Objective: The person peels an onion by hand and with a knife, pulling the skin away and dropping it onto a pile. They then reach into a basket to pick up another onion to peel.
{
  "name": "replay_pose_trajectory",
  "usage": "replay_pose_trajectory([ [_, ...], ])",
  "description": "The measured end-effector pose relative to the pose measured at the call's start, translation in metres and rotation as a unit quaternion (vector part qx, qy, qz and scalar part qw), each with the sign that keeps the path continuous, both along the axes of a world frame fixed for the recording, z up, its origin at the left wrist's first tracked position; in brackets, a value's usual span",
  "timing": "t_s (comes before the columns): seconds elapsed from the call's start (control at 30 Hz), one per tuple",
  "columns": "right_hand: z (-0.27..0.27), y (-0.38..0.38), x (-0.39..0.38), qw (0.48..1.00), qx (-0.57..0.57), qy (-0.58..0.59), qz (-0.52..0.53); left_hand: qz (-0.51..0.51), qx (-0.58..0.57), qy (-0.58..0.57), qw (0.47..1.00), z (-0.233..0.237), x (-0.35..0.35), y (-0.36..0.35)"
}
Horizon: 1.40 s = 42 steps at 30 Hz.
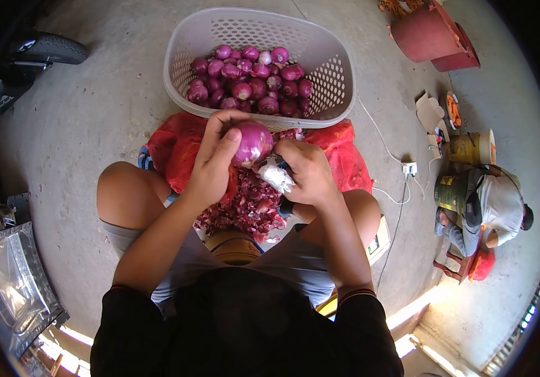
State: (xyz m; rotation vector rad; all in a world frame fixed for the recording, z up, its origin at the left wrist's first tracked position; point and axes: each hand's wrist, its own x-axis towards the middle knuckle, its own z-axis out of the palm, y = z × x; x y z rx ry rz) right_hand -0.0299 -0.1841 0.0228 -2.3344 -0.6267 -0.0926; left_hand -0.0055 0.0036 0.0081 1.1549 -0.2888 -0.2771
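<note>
My left hand (216, 154) is closed round a large red onion (252, 141), with the thumb along its near side. My right hand (307, 169) is closed on something wrapped in crumpled white material (276, 176), close against the onion's lower right; what is inside the wrapping I cannot make out. Below both hands lies a heap of purple onion skins (245, 204), on and between red mesh sacks (172, 151). Just beyond the hands stands a grey perforated basket (175, 69) holding many red onions (258, 88).
A power strip (410, 168) with white cords lies on the floor at right. Another person (499, 204) sits bent over farther right, near a yellow bucket (471, 147). Red tubs (427, 34) stand at the upper right. A motorbike wheel (56, 48) is at the upper left.
</note>
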Motion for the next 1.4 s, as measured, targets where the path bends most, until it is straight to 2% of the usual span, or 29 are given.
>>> replay_pose_trajectory([
  [0.13,-0.002,-0.005,0.000,0.997,0.059,0.041,0.004,-0.006,-0.083,0.102,0.991,0.011,0.003,0.000],
  [0.23,-0.001,-0.006,-0.003,0.987,0.110,0.106,-0.044,-0.035,-0.079,0.141,0.986,0.010,0.003,0.003],
  [0.27,-0.001,-0.006,-0.004,0.981,0.128,0.129,-0.067,-0.035,-0.073,0.133,0.988,0.009,0.002,0.003],
  [0.43,-0.002,0.004,-0.003,0.925,0.360,0.105,-0.060,-0.032,-0.043,0.061,0.997,-0.003,0.002,0.004],
  [0.57,-0.015,-0.002,-0.002,0.950,0.309,0.003,-0.044,-0.047,-0.028,0.071,0.996,-0.002,-0.002,0.002],
  [0.8,-0.015,-0.003,-0.003,0.956,0.283,0.052,-0.058,-0.064,0.003,0.043,0.997,0.002,-0.003,0.000],
  [0.9,-0.008,-0.001,-0.001,0.961,0.272,0.007,-0.053,-0.067,0.017,0.030,0.997,0.004,-0.004,0.000],
  [1.0,-0.004,-0.001,-0.002,0.967,0.245,0.018,-0.064,-0.071,0.032,0.010,0.997,0.006,-0.004,0.001],
  [1.3,0.003,0.001,-0.003,0.967,0.254,0.021,-0.028,-0.079,0.043,0.000,0.996,0.007,-0.006,0.001],
  [1.4,0.000,0.005,-0.002,0.959,0.282,-0.010,-0.024,-0.083,0.046,0.002,0.995,0.004,-0.005,0.002],
])
